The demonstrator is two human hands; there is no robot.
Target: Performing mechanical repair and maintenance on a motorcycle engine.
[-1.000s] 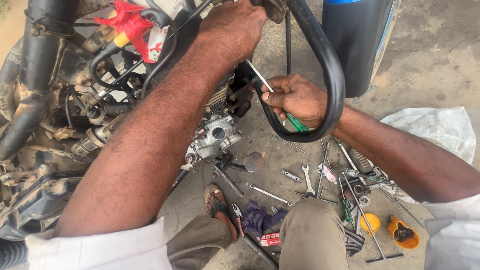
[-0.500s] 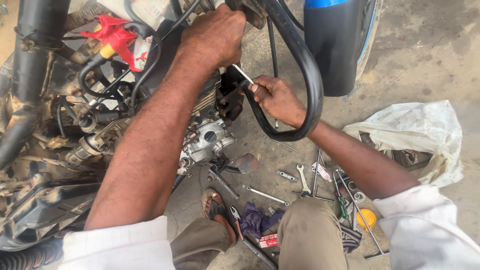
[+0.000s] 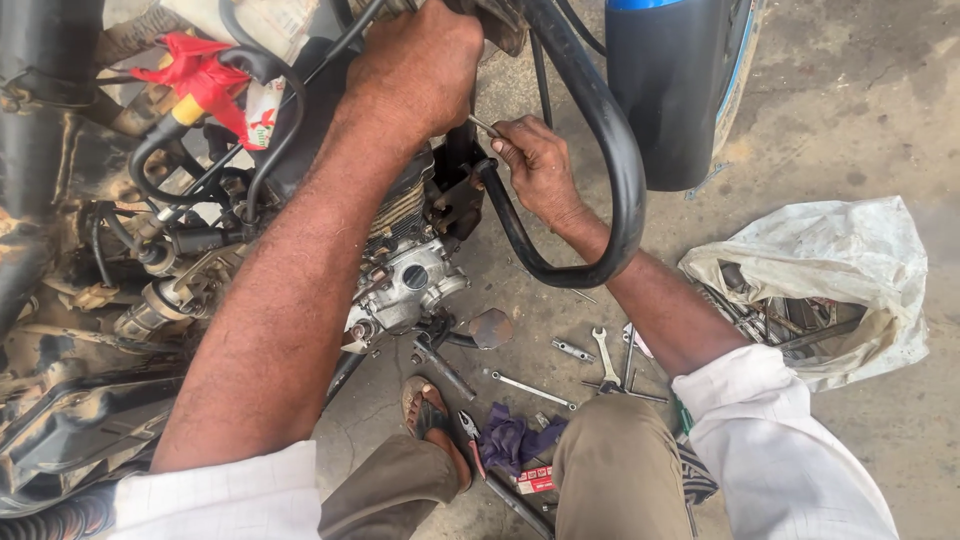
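A stripped motorcycle with a grey metal engine [image 3: 405, 280] and black frame fills the left side of the view. Just right of the engine, a thick black curved steel crash-guard tube [image 3: 610, 150] loops down and back toward it. Well right of the engine, a crumpled white plastic sack [image 3: 850, 260] lies open on the concrete, with metal tools inside. Above the engine, the left hand [image 3: 420, 65] presses on the bike's upper part, fingers curled together over something hidden beneath them. Just right of the engine's top, inside the guard loop, the right hand [image 3: 535, 165] pinches a thin silver metal rod-like tool [image 3: 483, 125] between thumb and fingertips; its tip points toward the left hand. Below and right of the engine, small silver spanners [image 3: 605, 355] lie on the ground near a purple rag [image 3: 515, 440].
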